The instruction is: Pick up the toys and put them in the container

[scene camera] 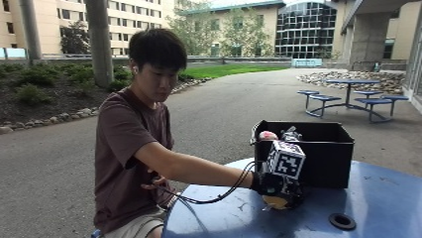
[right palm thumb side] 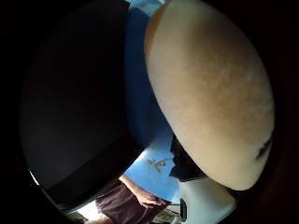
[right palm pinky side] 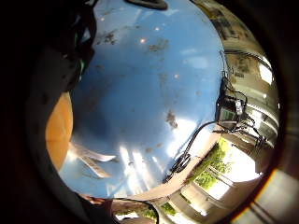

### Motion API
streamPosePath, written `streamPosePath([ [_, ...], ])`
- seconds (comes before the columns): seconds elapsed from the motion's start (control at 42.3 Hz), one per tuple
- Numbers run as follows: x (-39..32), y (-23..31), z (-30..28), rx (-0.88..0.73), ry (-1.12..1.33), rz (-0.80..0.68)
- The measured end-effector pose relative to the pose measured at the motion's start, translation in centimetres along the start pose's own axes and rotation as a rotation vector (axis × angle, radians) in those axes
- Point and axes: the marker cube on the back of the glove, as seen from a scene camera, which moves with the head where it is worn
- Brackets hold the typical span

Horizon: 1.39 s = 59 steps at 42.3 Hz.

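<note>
Outdoors, over the blue table (scene camera: 382, 198), we are reaching our right hand (scene camera: 277, 186) forward, fingers curling around a tan toy (scene camera: 276, 200) beside the black container (scene camera: 310, 148).

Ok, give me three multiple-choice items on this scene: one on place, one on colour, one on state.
1. Where is the black container?
A. on the blue table, beyond the gloved right hand
B. on the ground
C. on the person's lap

2. What colour is the toy under the hand?
A. green
B. orange-tan
C. purple

3. What is the gloved right hand doing?
A. resting flat, away from any toy
B. hanging inside the container
C. gripping the toy just above the table

Key: 1 A, the outside view shows the container on the tabletop. 2 B, the thumb side palm view shows that colour. 3 C, the toy sits under the hand, beside the container.
</note>
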Motion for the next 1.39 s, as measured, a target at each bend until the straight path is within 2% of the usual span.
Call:
streamPosePath([
  [0.071, -0.9, -0.2, -0.1, 0.105, -0.042, -0.053],
  [0.189, -1.1, -0.3, -0.3, 0.233, -0.147, -0.041],
  [0.402, 1.6, 1.0, -2.6, 0.147, -0.282, 0.036],
  [0.638, 5.6, 4.7, -12.7, 0.187, -0.231, 0.086],
  [0.827, 5.8, 7.4, -19.3, 0.230, -0.138, 0.133],
  [1.04, 4.5, 7.9, -23.0, 0.269, -0.016, 0.132],
  [1.181, -0.5, 6.5, -26.8, 0.313, -0.106, 0.098],
  [1.276, -2.9, 4.9, -28.2, 0.325, -0.029, 0.112],
  [1.394, -7.0, 2.0, -31.2, 0.366, -0.286, 0.215],
])
